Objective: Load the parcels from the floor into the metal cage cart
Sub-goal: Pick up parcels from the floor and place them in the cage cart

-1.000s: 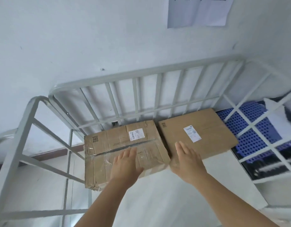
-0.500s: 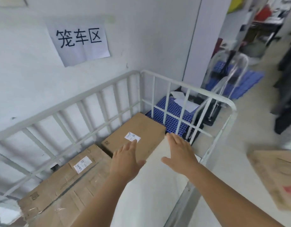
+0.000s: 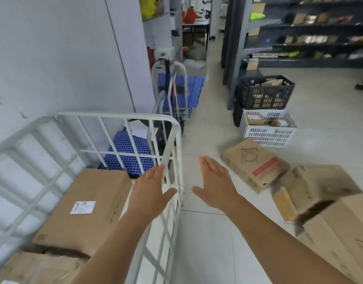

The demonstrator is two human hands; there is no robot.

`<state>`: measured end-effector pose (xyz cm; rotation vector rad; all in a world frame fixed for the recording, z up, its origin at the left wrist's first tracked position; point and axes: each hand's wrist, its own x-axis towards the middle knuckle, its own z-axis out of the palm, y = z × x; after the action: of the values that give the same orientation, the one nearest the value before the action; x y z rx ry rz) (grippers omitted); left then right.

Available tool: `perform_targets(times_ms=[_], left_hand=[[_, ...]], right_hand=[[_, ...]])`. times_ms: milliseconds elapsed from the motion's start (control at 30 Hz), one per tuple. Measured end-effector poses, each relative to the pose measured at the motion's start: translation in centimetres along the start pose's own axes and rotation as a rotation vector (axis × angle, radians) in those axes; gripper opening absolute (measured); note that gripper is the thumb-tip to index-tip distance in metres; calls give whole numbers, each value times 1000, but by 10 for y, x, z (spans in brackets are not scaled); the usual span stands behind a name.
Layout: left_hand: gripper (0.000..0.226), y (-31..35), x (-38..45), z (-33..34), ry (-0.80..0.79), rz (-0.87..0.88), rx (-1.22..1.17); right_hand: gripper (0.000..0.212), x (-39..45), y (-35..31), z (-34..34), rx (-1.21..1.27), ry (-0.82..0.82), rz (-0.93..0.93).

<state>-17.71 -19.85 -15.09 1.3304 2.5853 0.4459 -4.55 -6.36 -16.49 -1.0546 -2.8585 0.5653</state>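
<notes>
Reaching for the next parcel

My left hand (image 3: pixel 151 192) and right hand (image 3: pixel 214 186) spread wide, grip empty, right of the cage cart (image 3: pixel 174 140), toward floor parcels (image 3: pixel 256 167).

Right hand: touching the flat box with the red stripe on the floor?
Apart. The head view shows the right hand open in the air, with bare floor tile visible between its fingers and the red-striped box.

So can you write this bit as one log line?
left hand: open, empty | right hand: open, empty | white metal cage cart: brown cardboard box inside | flat red-labelled cardboard parcel: on floor
</notes>
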Motion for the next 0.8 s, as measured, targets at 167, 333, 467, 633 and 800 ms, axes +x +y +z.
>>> perform_targets(times_ms=[167,333,467,633,800], left_hand=[[77,82,24,40,-83,98,45],[77,158,51,80,-149,176,70],[76,218,72,110,-193,256,93],[75,288,94,147,-282,381,105],[74,356,113,184,-370,545,100]], right_hand=[[92,-21,95,-20,20,-20,153],[90,-42,180,-38,22,-2,264],[89,-63,243,-51,45,20,376],[90,-91,311,-60,87,65,529],[89,-120,368,-63,117,123,720]])
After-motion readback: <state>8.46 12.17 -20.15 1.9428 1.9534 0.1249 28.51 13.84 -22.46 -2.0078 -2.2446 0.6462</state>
